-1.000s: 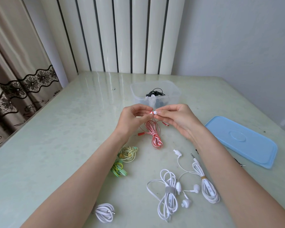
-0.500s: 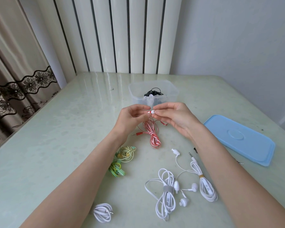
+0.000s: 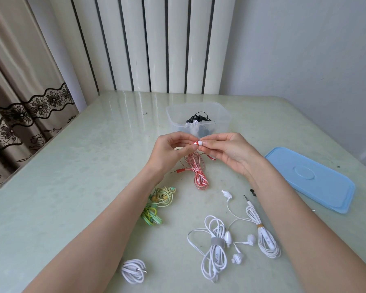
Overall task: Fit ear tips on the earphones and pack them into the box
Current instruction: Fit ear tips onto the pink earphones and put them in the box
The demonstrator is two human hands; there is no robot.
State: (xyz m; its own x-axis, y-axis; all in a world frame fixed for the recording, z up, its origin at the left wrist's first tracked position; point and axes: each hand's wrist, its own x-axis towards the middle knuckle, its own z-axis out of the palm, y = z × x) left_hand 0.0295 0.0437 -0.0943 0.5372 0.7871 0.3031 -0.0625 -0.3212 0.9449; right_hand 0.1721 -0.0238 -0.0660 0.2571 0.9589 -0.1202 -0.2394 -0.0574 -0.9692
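My left hand pinches a red earbud of the red-and-white earphones, whose coiled cable hangs down onto the table. My right hand pinches a white ear tip pressed against that earbud. Just behind my hands stands the clear plastic box, with black earphones and something white inside. White earphones and a second white pair lie near my right forearm. Yellow-green earphones lie by my left forearm.
The blue lid lies flat at the right. A small white cable coil sits near the front. A small black piece lies beside my right forearm. A radiator and a curtain stand behind and left of the pale green table.
My hands have stayed together at the red earbud, with the white ear tip held against it. The view has shifted slightly; nothing on the table has moved.
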